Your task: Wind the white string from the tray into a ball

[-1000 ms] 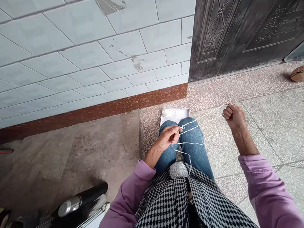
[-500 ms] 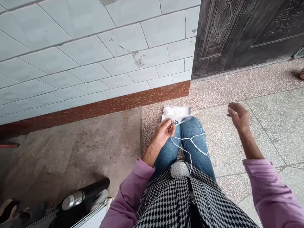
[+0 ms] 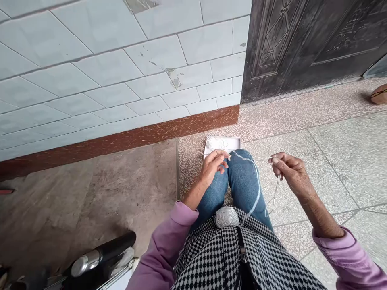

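My left hand [image 3: 214,166] is closed in a pinch on white yarn [image 3: 256,193] above my left knee. My right hand [image 3: 287,167], held out beyond my right knee, pinches a thin white strand that runs across toward the left fingers. More yarn hangs in a loop below the right fingers. A ball of white yarn [image 3: 226,217] rests in my lap on the checked apron. Just past my knees lies a shallow white box [image 3: 232,143] holding a loose coil of thin white thread [image 3: 215,142]. Whether the right fingers also hold a needle is too small to tell.
A tiled wall [image 3: 115,72] with a brown base strip stands ahead, and a dark carved door [image 3: 302,44] is at the right. A black and silver cylinder [image 3: 99,253] lies at the lower left. A brown rounded object [image 3: 379,94] sits at the far right.
My right hand has come down and inward, and its fingers have gone from loosely spread to pinching the strand. The yarn over my right knee has shifted. My left hand stays nearly in place.
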`<action>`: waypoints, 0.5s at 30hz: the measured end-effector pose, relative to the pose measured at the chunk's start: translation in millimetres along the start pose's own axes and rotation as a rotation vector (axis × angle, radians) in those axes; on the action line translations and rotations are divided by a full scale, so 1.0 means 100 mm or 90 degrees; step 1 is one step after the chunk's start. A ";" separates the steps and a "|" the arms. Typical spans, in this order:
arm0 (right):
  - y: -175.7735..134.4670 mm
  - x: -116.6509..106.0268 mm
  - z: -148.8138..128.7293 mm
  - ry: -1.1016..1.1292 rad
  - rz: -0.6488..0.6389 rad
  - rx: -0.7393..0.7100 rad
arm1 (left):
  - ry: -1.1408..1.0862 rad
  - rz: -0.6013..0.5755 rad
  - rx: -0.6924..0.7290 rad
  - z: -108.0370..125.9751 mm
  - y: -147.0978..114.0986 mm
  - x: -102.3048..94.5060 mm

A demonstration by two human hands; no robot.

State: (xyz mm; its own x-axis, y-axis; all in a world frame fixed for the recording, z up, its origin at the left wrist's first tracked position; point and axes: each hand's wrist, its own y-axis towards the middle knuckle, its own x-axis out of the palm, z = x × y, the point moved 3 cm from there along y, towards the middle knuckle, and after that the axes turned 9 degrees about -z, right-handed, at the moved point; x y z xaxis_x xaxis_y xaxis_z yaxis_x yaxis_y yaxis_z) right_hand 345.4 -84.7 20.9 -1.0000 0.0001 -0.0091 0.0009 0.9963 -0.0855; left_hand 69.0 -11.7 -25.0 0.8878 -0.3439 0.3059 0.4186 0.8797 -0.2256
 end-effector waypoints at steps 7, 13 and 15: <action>0.03 0.10 -0.04 0.019 0.000 0.016 | 0.134 -0.152 -0.065 -0.25 0.10 0.53; 0.06 0.01 0.00 0.013 -0.014 0.002 | 0.098 -0.269 -0.065 -0.05 0.23 0.72; -0.01 -0.29 0.07 0.010 0.063 -0.005 | 0.113 -0.209 -0.033 0.10 0.19 0.51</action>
State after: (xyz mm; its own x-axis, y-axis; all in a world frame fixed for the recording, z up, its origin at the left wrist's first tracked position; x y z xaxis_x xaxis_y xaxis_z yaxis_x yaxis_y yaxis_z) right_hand 374.1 -86.0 14.5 -0.9950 0.0998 -0.0010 0.0996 0.9921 -0.0767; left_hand 119.8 -9.3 -4.4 0.7220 -0.6608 0.2051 0.6917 0.6968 -0.1898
